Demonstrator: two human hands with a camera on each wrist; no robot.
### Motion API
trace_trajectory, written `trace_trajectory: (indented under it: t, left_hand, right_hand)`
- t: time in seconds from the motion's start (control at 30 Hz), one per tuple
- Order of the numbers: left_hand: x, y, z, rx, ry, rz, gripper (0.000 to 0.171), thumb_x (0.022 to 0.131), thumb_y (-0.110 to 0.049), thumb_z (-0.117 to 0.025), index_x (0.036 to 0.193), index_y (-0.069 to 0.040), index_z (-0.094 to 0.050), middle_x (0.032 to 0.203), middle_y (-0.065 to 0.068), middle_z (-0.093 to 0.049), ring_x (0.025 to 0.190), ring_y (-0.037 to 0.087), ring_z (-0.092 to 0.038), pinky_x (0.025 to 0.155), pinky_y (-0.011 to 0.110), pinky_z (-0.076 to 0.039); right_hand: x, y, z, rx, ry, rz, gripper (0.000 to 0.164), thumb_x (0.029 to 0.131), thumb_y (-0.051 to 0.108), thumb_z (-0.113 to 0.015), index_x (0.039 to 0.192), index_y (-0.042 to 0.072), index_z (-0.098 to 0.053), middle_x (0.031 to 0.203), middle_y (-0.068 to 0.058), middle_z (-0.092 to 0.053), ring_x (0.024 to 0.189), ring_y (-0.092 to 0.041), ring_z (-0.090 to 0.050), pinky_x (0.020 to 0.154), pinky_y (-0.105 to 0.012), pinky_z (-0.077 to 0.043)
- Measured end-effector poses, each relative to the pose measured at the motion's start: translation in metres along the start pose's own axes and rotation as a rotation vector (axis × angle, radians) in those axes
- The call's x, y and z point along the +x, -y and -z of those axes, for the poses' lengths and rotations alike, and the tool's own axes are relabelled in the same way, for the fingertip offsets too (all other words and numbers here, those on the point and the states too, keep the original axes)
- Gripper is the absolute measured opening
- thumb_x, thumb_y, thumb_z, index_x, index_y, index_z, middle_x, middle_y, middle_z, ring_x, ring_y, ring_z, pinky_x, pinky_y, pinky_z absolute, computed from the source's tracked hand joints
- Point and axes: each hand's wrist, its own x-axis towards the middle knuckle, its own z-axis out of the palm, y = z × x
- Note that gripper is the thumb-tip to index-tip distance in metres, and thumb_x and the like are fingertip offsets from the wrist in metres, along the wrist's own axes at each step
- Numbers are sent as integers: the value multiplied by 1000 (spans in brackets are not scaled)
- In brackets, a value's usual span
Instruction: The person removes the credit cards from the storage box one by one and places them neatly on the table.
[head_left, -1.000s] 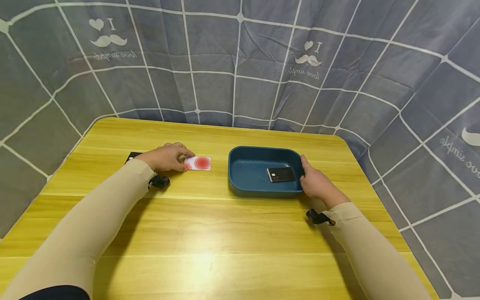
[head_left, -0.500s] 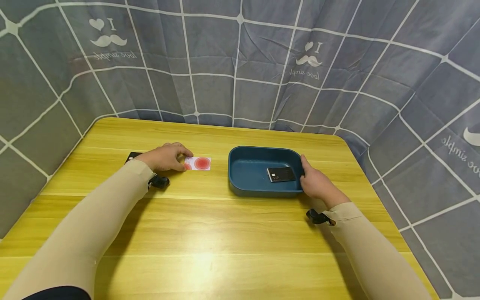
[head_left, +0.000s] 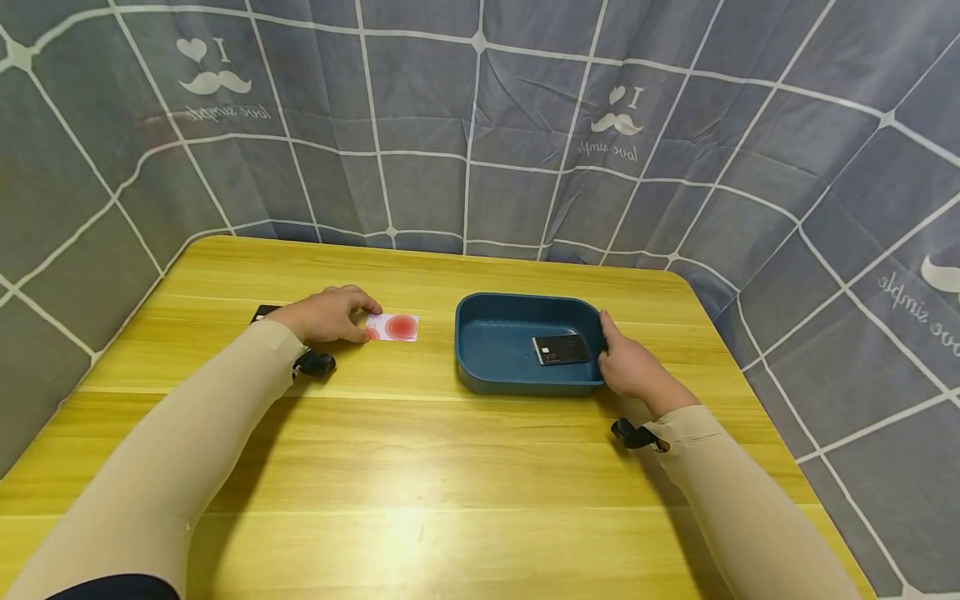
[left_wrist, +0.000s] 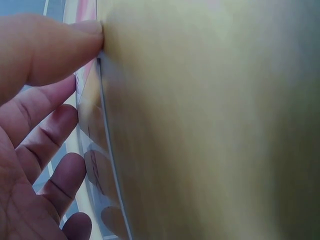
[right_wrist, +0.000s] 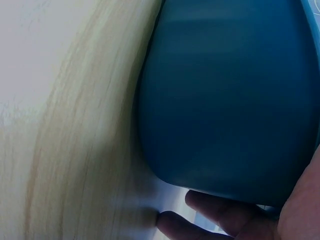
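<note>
In the head view, my left hand [head_left: 330, 315] pinches the left end of a white and pink card [head_left: 393, 327] with red circles, which lies on the table. Its thumb and a finger are at opposite edges of the card. Behind that wrist a black card [head_left: 266, 312] shows only in part. The left wrist view has the thumb [left_wrist: 60, 50] at a card edge and the other fingers spread below. My right hand [head_left: 637, 371] grips the right wall of a dark blue rectangular box [head_left: 534, 387]. Inside the box lies a black VIP card [head_left: 561, 349].
The yellow wood-grain table [head_left: 420, 467] spreads out around the box and hands. A grey-blue checked curtain [head_left: 427, 125] with white lines hangs along the back and both sides. A strip of table separates the pink card from the box.
</note>
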Motion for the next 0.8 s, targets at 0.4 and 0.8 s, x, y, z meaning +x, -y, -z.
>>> trace_trajectory:
  t: [0.4, 0.8]
  left_hand:
    - [-14, -12, -9, -8, -18, 10, 51, 92, -22, -79, 138, -5, -66, 153, 22, -51, 141, 45, -40, 121, 62, -31]
    - [-27, -25, -20, -24, -30, 38, 51, 90, -20, -79, 138, -5, -66, 153, 22, -51, 140, 44, -42, 120, 63, -31]
  right_hand:
    - [-7, -8, 1, -6, 5, 17, 73, 109, 12, -32, 168, 2, 9, 168, -32, -24, 143, -52, -48, 117, -62, -39]
    - [-14, -16, 2, -15, 4, 55, 72, 108, 12, -32, 167, 1, 8, 168, -33, -24, 144, -52, -46, 118, -62, -38]
